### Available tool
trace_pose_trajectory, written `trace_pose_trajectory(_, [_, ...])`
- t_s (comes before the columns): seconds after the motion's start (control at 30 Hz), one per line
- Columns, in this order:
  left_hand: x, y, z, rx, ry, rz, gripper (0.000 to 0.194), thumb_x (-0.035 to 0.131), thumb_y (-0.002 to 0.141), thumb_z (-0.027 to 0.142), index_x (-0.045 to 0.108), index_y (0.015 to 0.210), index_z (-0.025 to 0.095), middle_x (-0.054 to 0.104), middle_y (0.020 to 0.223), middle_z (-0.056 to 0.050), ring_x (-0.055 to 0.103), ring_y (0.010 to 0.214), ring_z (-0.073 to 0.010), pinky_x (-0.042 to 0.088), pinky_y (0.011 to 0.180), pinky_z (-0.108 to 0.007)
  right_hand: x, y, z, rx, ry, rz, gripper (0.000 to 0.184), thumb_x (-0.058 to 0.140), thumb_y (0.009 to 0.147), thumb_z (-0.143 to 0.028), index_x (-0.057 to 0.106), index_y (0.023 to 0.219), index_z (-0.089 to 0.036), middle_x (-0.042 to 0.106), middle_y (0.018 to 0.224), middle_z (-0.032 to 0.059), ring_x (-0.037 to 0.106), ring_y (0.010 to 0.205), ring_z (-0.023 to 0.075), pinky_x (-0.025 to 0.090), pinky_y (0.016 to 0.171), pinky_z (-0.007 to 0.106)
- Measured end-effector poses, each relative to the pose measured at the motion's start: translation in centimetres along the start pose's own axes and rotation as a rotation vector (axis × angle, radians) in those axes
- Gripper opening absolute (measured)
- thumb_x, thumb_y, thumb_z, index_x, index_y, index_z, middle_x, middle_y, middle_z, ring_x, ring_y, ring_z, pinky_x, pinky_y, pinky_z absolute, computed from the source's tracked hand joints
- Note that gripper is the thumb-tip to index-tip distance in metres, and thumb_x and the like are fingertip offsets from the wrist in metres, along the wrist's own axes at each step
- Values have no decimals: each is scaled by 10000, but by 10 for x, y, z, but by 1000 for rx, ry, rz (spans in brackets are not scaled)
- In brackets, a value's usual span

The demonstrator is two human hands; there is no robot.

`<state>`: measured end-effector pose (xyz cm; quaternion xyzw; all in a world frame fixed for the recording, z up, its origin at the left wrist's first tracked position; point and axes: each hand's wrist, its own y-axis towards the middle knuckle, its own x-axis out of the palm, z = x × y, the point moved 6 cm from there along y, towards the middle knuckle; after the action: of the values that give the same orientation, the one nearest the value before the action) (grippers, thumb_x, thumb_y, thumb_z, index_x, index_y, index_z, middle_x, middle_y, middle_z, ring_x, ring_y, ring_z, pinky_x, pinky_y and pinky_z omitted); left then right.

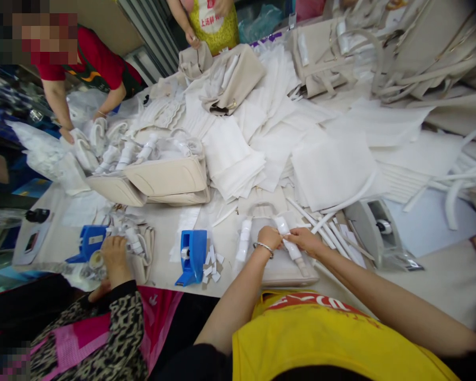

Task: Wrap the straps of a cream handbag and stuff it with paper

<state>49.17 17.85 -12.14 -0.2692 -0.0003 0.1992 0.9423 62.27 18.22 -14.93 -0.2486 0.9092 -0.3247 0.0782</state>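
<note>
1. Step in hand, by judgement: wrapping the handbag handle in white foam
2. Left hand and right hand both pinch the wrap, fingers pressed together
3. Handbag lies at the table's near edge
4. Next move calls for tape from the blue dispenser

Yellow apron, bare forearms, silver bracelet.

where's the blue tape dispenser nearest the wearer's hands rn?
In the head view, the blue tape dispenser stands on the table near its front edge, left of the left hand, with short cut tape strips stuck beside it.
</note>
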Motion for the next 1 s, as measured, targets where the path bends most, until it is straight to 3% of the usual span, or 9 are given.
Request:
trace_pose_trajectory(0.1, [-9, -36, -5, -51, -1, 47, 102, 663, 481, 138, 563, 495, 150, 450, 391, 33, 362, 365, -59, 265, 380, -175, 2, 1, 3, -24, 43, 76, 272, 530, 609, -413, 473, 591, -147, 349, 447, -67, 286, 416, 56, 198, 401, 210])
trace_pose_trajectory(0.23, [-9, -78, -35, -440, -388, 68, 130, 621, 572, 193, 518, 550, 117, 463, 462, 20, 384, 397, -45, 257, 361, -150, 6, -3, 5, 9, 199, 83, 297, 569, 583, -426, 485, 583, -141, 405, 446, -55, 332, 415, 67, 242, 405, 215])
trace_pose_trajectory(0.33, [-1, -78, -39, -461, -623, 82, 154, 644, 541, 127, 492, 545, 106, 456, 488, 26, 392, 436, -25, 275, 386, -122, 9, -7, 4, 49, 331, 51, 307, 601, 557, -423, 481, 585, -142, 436, 437, -47, 348, 395, 68, 242, 392, 217])
trace_pose_trajectory(0.43, [4, -64, -43, -419, -632, 125, 196, 667, 518, 132, 476, 563, 118, 440, 473, 50, 352, 408, -18, 240, 372, -131, 10, -10, 3, 54, 395, 30, 314, 618, 547, -421, 476, 576, -143, 439, 423, -46, 330, 372, 59, 219, 377, 213])
trace_pose_trajectory(0.57, [-1, -53, -47, -244, -347, 228, 243, 645, 566, 277, 460, 506, 131, 420, 412, 60, 341, 381, -40, 237, 384, -178, 13, -11, 2, 43, 412, -40, 311, 614, 565, -421, 497, 607, -136, 487, 466, -24, 360, 389, 64, 234, 382, 213])
trace_pose_trajectory(0.67, [-5, -50, -46, -172, -33, 228, 341, 570, 628, 343, 404, 399, 152, 363, 338, 54, 329, 366, -60, 236, 399, -209, 14, -13, 1, 45, 394, -57, 308, 605, 580, -423, 499, 619, -136, 480, 459, -32, 362, 384, 62, 222, 375, 207])
trace_pose_trajectory(0.83, [-8, -50, -15, 63, 483, 238, 355, 467, 694, 331, 436, 379, 169, 464, 413, -5, 437, 457, -108, 324, 518, -247, 13, -15, -7, -6, 285, -20, 288, 571, 613, -419, 517, 633, -137, 471, 445, -50, 360, 382, 59, 232, 381, 197])
trace_pose_trajectory(0.93, [-6, -54, -3, 158, 627, 264, 365, 408, 728, 324, 465, 400, 175, 544, 500, -52, 504, 538, -136, 358, 579, -254, 11, -13, -10, -75, 172, 35, 289, 542, 633, -420, 528, 602, -133, 468, 436, -47, 366, 391, 66, 246, 392, 202])
trace_pose_trajectory(1.0, [-5, -54, -5, 136, 615, 242, 349, 395, 734, 324, 487, 433, 173, 568, 520, -63, 526, 545, -141, 372, 569, -245, 9, -11, -9, -110, 96, 66, 300, 519, 645, -425, 539, 595, -130, 488, 449, -35, 390, 409, 78, 269, 405, 208])
